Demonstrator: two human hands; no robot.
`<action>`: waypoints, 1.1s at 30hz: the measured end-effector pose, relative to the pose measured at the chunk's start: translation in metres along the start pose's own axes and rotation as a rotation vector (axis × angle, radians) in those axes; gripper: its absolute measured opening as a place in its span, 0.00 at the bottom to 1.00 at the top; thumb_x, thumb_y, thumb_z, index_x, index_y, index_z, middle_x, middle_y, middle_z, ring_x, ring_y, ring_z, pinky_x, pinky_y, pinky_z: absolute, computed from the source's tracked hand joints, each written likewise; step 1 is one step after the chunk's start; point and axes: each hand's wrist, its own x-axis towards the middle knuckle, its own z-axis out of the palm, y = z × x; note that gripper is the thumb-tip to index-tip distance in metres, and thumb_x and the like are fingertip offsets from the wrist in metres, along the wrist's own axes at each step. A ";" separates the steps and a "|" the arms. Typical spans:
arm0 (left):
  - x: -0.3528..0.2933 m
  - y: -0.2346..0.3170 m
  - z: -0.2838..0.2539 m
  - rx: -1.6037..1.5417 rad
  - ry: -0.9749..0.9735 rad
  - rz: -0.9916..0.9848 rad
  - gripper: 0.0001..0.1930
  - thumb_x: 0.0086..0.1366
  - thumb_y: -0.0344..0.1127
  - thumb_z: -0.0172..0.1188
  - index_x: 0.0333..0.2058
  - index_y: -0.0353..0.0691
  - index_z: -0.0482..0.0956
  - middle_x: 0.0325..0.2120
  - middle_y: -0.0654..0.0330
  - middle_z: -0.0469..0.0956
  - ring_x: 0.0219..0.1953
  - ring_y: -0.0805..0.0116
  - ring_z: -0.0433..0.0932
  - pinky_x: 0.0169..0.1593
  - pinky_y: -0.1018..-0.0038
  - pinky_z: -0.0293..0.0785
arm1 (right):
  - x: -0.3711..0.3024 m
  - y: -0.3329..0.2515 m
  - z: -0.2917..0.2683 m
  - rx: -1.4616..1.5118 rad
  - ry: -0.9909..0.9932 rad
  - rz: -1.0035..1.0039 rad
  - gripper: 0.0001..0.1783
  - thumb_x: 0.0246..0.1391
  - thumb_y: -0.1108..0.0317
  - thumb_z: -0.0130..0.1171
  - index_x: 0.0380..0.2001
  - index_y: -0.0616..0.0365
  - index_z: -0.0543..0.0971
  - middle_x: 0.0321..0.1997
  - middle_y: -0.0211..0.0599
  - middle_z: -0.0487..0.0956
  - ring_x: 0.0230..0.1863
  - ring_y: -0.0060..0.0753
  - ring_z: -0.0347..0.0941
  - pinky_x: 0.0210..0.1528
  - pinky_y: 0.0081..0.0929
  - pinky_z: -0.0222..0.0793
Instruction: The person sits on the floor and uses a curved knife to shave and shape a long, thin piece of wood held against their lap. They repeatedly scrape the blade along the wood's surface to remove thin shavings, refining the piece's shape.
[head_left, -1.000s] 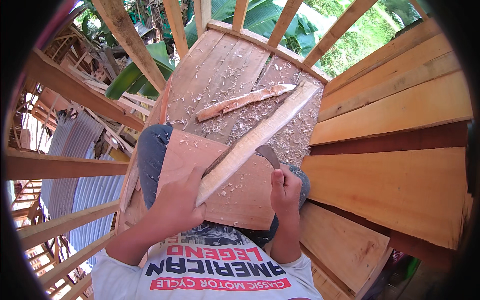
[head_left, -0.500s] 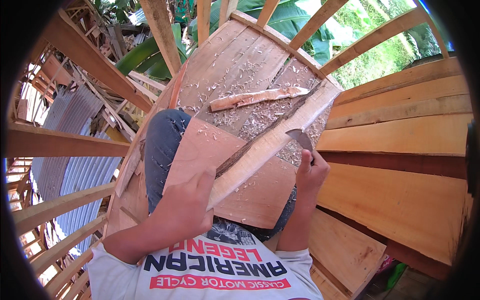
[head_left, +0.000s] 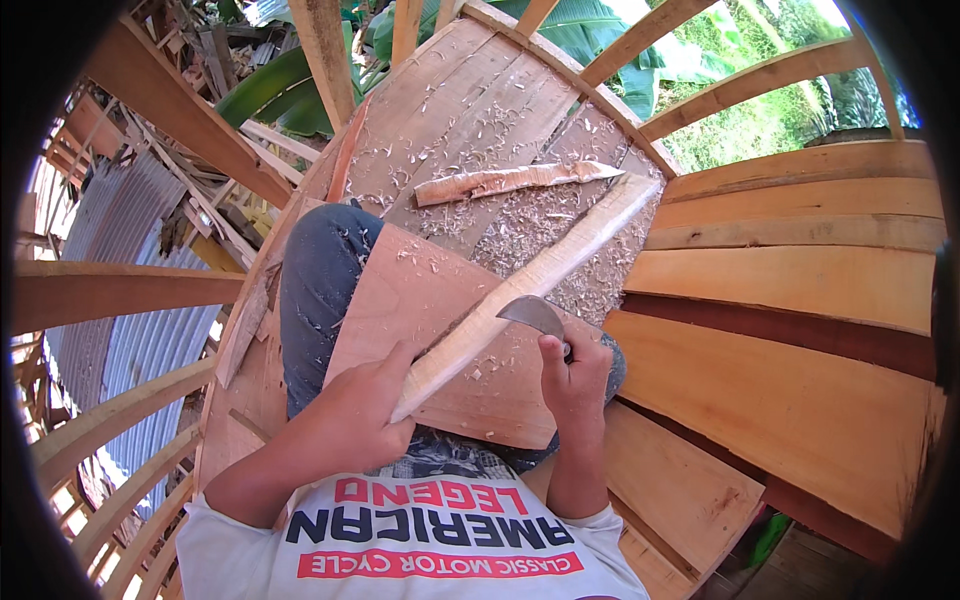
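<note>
Shirt: white, with print, at the near side of the lap board (head_left: 400, 310); its bottom part is cut off.
Left hand: the left hand (head_left: 375, 415) is at the lap board's near edge, fingers curled tight around the near end of the long stick (head_left: 550, 262). Some fingertips are hidden.
Right hand: the right hand (head_left: 577, 370) is over the lap board's right side, fingers closed around the knife handle, thumb pressed along it. The fist hides most of the handle.
Knife: the curved knife (head_left: 535, 313) is over the lap board, tip over the stick. Half a second ago it was farther up the stick. I can't tell if it touches the wood.
Long stick: it slants across the lap board and pokes out past its far right side. Less dark bark shows than before.
Legs: the left knee (head_left: 325, 290) sticks out left of the lap board; the right one is mostly hidden.
Short stick: the short stick (head_left: 515, 182) lies beyond the lap board, among curly shavings (head_left: 590, 285).
Planks: wide planks (head_left: 780, 370) sit right of the lap board, ends lost in the dark rim.
</note>
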 end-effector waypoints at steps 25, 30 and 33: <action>-0.007 -0.016 0.018 -0.342 -0.312 -0.045 0.31 0.45 0.21 0.49 0.53 0.36 0.62 0.24 0.64 0.62 0.27 0.72 0.64 0.34 0.76 0.63 | 0.025 0.024 -0.013 -0.151 0.169 -0.101 0.36 0.47 0.36 0.58 0.12 0.61 0.66 0.10 0.45 0.62 0.13 0.47 0.61 0.16 0.34 0.56; -0.014 -0.004 0.017 -0.393 -0.372 -0.146 0.31 0.44 0.22 0.49 0.53 0.35 0.62 0.24 0.64 0.62 0.27 0.73 0.64 0.33 0.77 0.63 | 0.053 0.066 -0.030 0.042 0.345 0.188 0.38 0.56 0.37 0.48 0.12 0.64 0.61 0.10 0.35 0.54 0.15 0.25 0.50 0.18 0.33 0.48; -0.020 -0.005 0.012 -0.381 -0.434 -0.164 0.31 0.44 0.23 0.50 0.53 0.35 0.62 0.24 0.64 0.63 0.27 0.73 0.65 0.33 0.77 0.63 | 0.049 0.110 -0.068 0.000 0.434 0.371 0.38 0.60 0.38 0.45 0.12 0.65 0.60 0.11 0.30 0.53 0.18 0.22 0.49 0.19 0.35 0.45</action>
